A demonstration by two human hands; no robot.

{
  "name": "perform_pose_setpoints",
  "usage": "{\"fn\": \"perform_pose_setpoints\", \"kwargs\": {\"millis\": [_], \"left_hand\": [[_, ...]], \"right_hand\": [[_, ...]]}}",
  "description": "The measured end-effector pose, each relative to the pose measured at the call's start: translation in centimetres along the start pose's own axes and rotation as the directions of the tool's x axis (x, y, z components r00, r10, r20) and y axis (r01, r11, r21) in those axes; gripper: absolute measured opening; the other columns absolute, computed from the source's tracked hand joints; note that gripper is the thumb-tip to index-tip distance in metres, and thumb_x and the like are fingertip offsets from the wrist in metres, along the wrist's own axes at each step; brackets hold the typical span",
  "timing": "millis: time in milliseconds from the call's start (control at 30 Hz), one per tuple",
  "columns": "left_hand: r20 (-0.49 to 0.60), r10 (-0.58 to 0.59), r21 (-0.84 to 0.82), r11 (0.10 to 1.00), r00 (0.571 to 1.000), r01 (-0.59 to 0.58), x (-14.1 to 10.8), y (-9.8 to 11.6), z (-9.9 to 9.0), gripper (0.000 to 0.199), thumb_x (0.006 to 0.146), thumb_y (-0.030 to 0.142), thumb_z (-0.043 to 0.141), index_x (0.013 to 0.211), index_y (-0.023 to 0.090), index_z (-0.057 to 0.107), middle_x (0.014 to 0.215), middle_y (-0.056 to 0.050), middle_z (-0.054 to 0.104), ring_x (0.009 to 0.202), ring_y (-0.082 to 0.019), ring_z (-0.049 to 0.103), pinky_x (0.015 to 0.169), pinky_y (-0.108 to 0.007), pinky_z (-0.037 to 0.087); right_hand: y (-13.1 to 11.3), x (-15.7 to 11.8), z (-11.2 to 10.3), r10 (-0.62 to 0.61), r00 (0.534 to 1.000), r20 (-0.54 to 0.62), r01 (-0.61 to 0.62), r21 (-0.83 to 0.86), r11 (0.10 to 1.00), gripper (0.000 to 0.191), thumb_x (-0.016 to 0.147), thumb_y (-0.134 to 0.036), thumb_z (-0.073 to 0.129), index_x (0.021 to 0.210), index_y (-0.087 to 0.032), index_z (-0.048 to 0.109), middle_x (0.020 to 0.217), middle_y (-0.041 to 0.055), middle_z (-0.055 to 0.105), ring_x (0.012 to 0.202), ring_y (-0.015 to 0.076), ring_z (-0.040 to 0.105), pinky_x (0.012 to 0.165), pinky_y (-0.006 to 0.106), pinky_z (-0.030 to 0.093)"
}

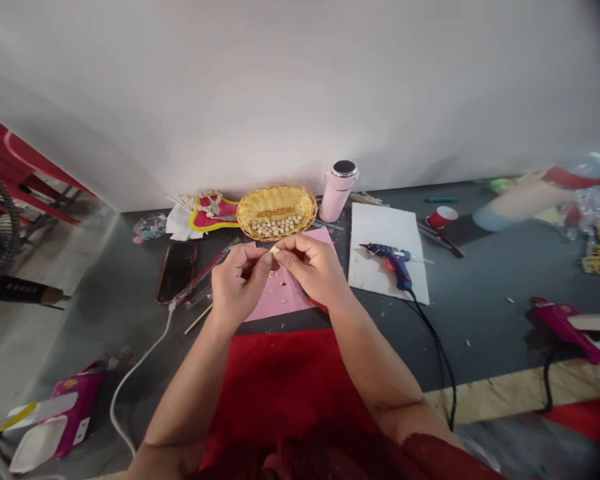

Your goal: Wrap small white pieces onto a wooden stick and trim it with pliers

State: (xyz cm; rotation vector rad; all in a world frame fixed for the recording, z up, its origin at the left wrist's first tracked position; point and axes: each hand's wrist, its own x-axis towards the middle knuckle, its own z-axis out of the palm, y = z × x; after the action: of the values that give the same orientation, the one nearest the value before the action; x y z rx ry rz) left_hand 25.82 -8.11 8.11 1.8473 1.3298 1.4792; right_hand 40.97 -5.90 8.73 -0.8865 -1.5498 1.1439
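Note:
Over a pink sheet (280, 300), my left hand (237, 283) and my right hand (315, 267) meet at the fingertips. Between them they pinch a small pale piece (275, 251), partly hidden by the fingers. Little pale bits and a dark speck lie on the sheet below. Just beyond my hands sits an oval yellow wicker basket (275, 195) with several small light pieces in it. A blue glue gun (393, 257) rests on a white board (380, 217) to the right.
A pink flask (337, 193) stands beside the basket. At left are a phone (177, 270), a white cable (140, 367) and a magenta device (80, 407). Another person's arm (520, 200) reaches in at right, near a red spool (441, 217) and a magenta tool (570, 327).

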Motion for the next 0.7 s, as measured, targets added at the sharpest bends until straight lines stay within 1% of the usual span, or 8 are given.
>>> {"fn": "perform_pose_setpoints", "kwargs": {"millis": [100,200,300,467,700], "left_hand": [[0.015,0.021,-0.007,1.0,1.0,-0.021,0.15,0.2,-0.19,0.007,0.086,0.023,0.061,0.086,0.016,0.063,0.073,-0.003,0.07,0.061,-0.009,0.064,0.054,-0.018,0.049],[0.023,0.007,-0.015,1.0,1.0,-0.007,0.21,0.26,-0.21,0.007,0.086,0.023,0.061,0.086,0.016,0.063,0.073,-0.003,0.07,0.061,-0.009,0.064,0.054,-0.018,0.049],[0.017,-0.002,-0.011,1.0,1.0,0.002,0.18,0.2,-0.13,0.008,0.086,0.024,0.061,0.085,0.016,0.063,0.073,-0.003,0.069,0.06,-0.009,0.063,0.053,-0.018,0.049],[0.009,0.017,0.017,1.0,1.0,-0.017,0.12,0.13,-0.07,0.005,0.086,0.022,0.061,0.085,0.017,0.062,0.073,-0.001,0.068,0.056,-0.007,0.059,0.051,-0.017,0.045],[0.005,0.015,0.046,0.999,1.0,-0.015,0.03,0.04,-0.1,0.005,0.085,0.022,0.061,0.084,0.018,0.062,0.071,0.0,0.067,0.054,-0.006,0.056,0.048,-0.017,0.042]], "right_hand": [[0.1,0.11,-0.15,0.004,1.0,0.03,-0.005,0.038,0.999,0.016,0.086,-0.034,0.061,0.087,-0.018,0.066,0.077,0.0006,0.066,0.072,0.0117,0.061,0.067,0.025,0.049],[0.02,0.15,-0.24,0.013,0.999,0.042,-0.015,0.059,0.998,0.015,0.086,-0.032,0.061,0.088,-0.018,0.066,0.078,0.0005,0.067,0.073,0.0118,0.062,0.067,0.025,0.05],[-0.12,0.11,-0.22,0.022,0.999,0.035,-0.024,0.051,0.998,0.015,0.086,-0.032,0.062,0.087,-0.019,0.067,0.078,0.0004,0.067,0.073,0.0119,0.062,0.068,0.025,0.05],[-0.29,0.03,-0.07,0.021,1.0,0.008,-0.022,0.029,0.999,0.016,0.085,-0.034,0.064,0.086,-0.019,0.066,0.077,0.0001,0.066,0.071,0.0112,0.061,0.066,0.025,0.05],[-0.68,0.01,-0.17,0.041,0.999,0.019,-0.041,0.029,0.999,0.015,0.085,-0.033,0.063,0.086,-0.018,0.066,0.077,0.0005,0.067,0.071,0.0117,0.061,0.066,0.025,0.05]]}}
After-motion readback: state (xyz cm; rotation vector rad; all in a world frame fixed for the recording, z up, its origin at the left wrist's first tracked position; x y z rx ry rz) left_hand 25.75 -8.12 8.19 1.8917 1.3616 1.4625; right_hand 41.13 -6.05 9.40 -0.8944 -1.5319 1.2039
